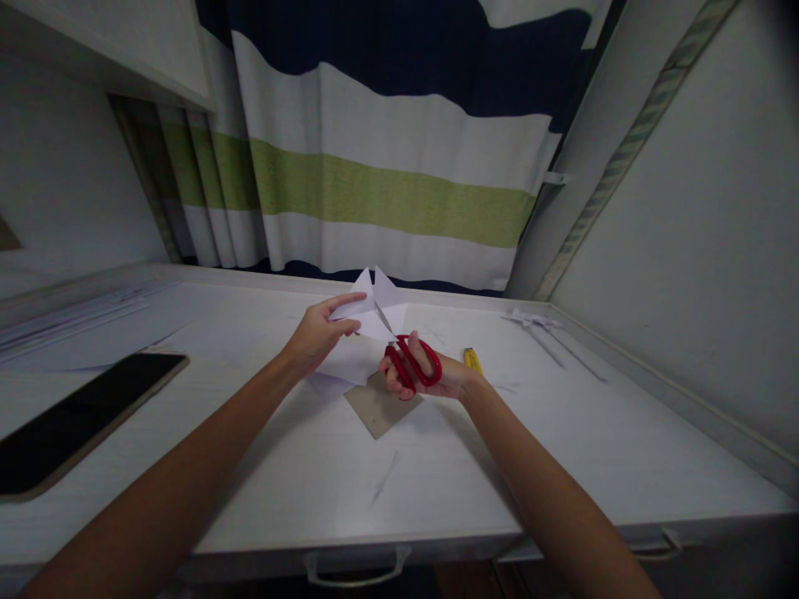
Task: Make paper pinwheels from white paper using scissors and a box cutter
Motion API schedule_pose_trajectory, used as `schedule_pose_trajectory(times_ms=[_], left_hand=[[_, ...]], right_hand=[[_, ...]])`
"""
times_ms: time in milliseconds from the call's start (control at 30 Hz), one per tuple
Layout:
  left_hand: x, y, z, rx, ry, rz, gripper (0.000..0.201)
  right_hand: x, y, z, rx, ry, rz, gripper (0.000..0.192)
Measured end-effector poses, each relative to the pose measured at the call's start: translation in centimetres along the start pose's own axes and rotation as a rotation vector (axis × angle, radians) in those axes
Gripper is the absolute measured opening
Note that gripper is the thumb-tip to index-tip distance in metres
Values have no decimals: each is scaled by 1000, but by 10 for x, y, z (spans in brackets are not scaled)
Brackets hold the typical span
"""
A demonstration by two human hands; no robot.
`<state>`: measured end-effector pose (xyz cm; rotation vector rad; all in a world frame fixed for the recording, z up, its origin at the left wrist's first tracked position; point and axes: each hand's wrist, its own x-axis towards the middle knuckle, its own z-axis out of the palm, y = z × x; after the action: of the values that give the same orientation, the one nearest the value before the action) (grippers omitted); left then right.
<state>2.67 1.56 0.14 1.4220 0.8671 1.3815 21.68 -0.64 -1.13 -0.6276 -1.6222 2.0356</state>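
My left hand (321, 334) pinches a white sheet of paper (368, 323) between thumb and fingers, holding it above the desk. The paper has a slit in it, with two pointed corners standing up at the far side. Red-handled scissors (428, 359) are in my right hand (446, 378), its fingers through the handle loops. Their blades meet the paper near its right lower edge and are mostly hidden by it. Under the hands lie a brown square of cardboard (378, 416) and another white paper piece (337, 370), partly overlapping.
A dark phone-like slab (87, 416) lies at the left, before stacked white sheets (81, 320). A yellow tool (473, 359), perhaps a cutter, rests beside my right wrist. Paper strips (543, 329) are heaped at the back right. A striped curtain (387, 183) hangs behind the desk (300, 499).
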Motion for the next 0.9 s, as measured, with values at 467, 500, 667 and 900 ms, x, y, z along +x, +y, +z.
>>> schedule_pose_trajectory(times_ms=[467,500,667,900], left_hand=[[0,1,0,26,6,-13,49],[0,1,0,24,7,-14,49],[0,2,0,11,15,-19,49],[-2,6,2,-8,26,-31,49]], right_hand=[[3,5,-2,-1,7,-33,56],[3,5,-2,-2,1,-38,55],[3,5,-2,-16,-8,-47,52],[5,7,-5,-30,5,-26,52]])
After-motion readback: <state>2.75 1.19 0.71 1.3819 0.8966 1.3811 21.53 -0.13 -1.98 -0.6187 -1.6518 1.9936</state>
